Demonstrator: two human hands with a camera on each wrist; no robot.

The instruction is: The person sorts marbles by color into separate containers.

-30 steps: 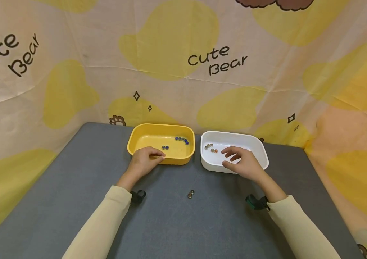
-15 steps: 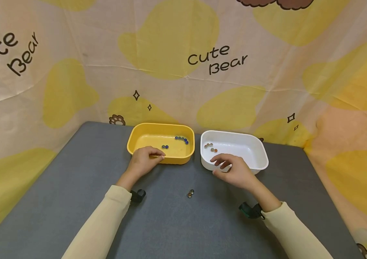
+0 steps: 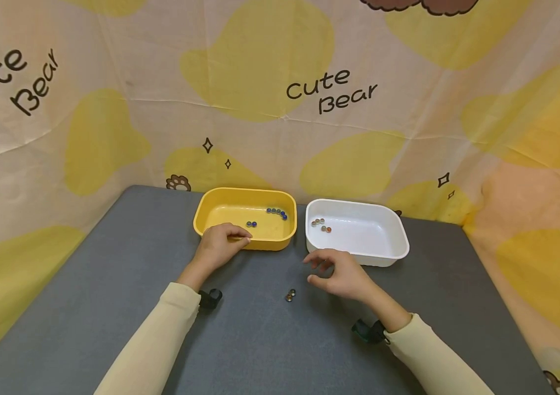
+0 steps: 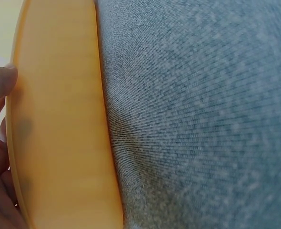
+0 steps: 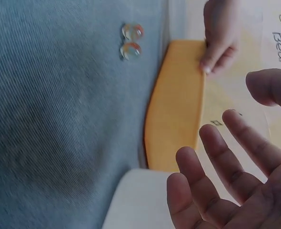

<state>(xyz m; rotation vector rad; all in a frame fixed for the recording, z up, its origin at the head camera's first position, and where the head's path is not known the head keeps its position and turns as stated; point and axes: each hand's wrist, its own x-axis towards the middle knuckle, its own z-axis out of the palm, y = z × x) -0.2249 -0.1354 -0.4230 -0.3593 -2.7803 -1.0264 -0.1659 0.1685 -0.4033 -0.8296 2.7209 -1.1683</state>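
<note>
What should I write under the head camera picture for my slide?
Left hand grips the yellow tub; open right hand hovers near two marbles on the grey table.

Bare table (image 3: 260,340) lies between the right hand (image 3: 341,274) and the two beads (image 3: 290,295), seemingly unobstructed.

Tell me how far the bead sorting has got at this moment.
Done: blue beads lie in the yellow tray, orange and grey ones in the white tray. In hand: the left hand grips the yellow tray's near rim; the right hand, open and empty, hovers beside the two loose beads. Left: those two beads on the grey table.
</note>
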